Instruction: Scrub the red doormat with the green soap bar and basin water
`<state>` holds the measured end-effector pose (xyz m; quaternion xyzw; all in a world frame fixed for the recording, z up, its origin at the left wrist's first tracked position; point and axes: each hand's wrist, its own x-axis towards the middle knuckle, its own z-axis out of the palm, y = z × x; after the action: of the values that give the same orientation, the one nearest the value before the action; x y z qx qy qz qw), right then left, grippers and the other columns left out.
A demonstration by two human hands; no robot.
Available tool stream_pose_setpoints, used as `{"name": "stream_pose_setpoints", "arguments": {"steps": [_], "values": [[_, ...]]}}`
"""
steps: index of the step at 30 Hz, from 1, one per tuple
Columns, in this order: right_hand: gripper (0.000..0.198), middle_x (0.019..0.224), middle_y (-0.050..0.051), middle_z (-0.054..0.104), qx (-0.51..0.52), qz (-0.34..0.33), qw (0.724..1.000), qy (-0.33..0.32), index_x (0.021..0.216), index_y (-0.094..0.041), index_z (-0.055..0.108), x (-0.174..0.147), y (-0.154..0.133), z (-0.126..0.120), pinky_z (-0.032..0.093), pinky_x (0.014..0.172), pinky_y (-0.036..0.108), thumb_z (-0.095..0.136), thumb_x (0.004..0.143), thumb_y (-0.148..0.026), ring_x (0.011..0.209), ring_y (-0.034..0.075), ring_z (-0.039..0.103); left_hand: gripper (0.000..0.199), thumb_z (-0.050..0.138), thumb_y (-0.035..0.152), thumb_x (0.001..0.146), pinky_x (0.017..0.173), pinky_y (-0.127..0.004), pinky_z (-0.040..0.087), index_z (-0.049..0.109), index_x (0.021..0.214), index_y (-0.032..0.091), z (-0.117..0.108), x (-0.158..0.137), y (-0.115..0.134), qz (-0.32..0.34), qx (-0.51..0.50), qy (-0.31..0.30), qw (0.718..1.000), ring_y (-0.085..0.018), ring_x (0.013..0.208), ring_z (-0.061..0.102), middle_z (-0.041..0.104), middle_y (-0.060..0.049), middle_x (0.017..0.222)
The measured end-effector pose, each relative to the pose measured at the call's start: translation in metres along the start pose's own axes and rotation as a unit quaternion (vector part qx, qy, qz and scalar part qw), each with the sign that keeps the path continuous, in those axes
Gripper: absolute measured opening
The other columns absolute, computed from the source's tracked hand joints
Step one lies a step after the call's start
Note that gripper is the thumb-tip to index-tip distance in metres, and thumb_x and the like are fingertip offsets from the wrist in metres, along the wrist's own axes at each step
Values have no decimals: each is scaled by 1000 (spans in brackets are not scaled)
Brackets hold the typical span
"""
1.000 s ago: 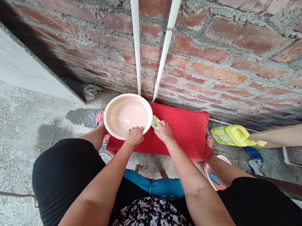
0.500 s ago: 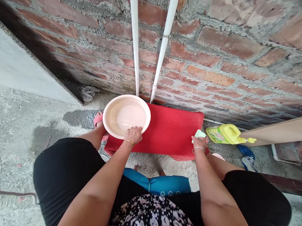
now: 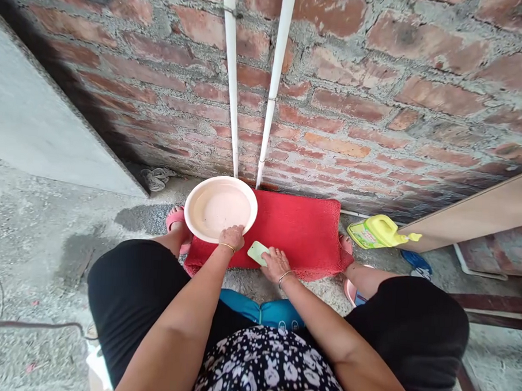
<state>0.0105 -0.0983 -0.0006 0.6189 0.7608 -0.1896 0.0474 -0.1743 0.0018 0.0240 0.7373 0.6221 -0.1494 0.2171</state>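
A pale pink basin [image 3: 219,208] with water in it stands on the left end of a red mat [image 3: 303,229] laid on the concrete floor against a brick wall. My left hand [image 3: 231,238] grips the basin's near rim. My right hand [image 3: 276,264] presses a light green sponge [image 3: 257,252] onto the mat's near edge, just right of the basin. Both wrists wear thin bangles.
A yellow detergent bottle [image 3: 378,232] lies on its side right of the mat. Two white pipes [image 3: 231,84] run down the wall behind the basin. A wooden board [image 3: 476,213] leans at the right. A grey rag [image 3: 157,177] lies at the wall's foot.
My right hand has carried the sponge from the mat's right end, near the bottle, back left to the near edge beside the basin. The view has pulled back and tilted up a little.
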Motion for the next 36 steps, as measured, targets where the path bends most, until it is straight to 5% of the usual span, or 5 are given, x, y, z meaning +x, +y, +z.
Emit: {"name": "stream_pose_setpoints", "arguments": {"steps": [10, 20, 24, 29, 36], "values": [[30, 73, 4, 58, 168, 487, 849, 119, 80, -22, 61, -35, 141, -17, 43, 62, 31, 68, 63, -46, 68, 21, 58, 38, 37, 23, 83, 89, -42, 43, 50, 118, 21, 3, 3, 1, 0, -19, 14, 1000, -25, 108, 55, 57, -12, 117], [29, 95, 2, 53, 154, 134, 979, 30, 90, -25, 61, 13, -28, 19, 41, 73, 26, 67, 68, -42, 82, 16, 54, 36, 37, 27, 85, 87, -44, 40, 53, 116, 21, 7, 6, 2, -10, -57, 46, 997, -27, 106, 54, 58, -13, 111], [30, 102, 5, 52, 20, 14, 999, -21, 98, -25, 60, 12, -41, 15, 35, 84, 33, 65, 72, -40, 95, 21, 50, 36, 33, 27, 86, 87, -43, 40, 53, 115, 22, 9, 6, 2, -16, -51, 47, 997, -26, 104, 54, 58, -12, 110], [32, 100, 4, 54, 6, 163, 987, 1, 95, -25, 61, -15, 31, 4, 35, 79, 31, 63, 73, -48, 92, 20, 51, 37, 36, 25, 84, 86, -43, 40, 53, 116, 23, 11, 10, 3, -24, -47, 37, 998, -26, 105, 53, 58, -11, 110], [41, 91, 6, 60, 144, 455, 879, 7, 91, -20, 62, -39, 122, -15, 38, 63, 25, 64, 68, -55, 80, 18, 58, 41, 39, 25, 81, 92, -44, 39, 49, 121, 24, 5, 10, 3, -26, -42, -1, 999, -25, 112, 51, 55, -11, 120]]}}
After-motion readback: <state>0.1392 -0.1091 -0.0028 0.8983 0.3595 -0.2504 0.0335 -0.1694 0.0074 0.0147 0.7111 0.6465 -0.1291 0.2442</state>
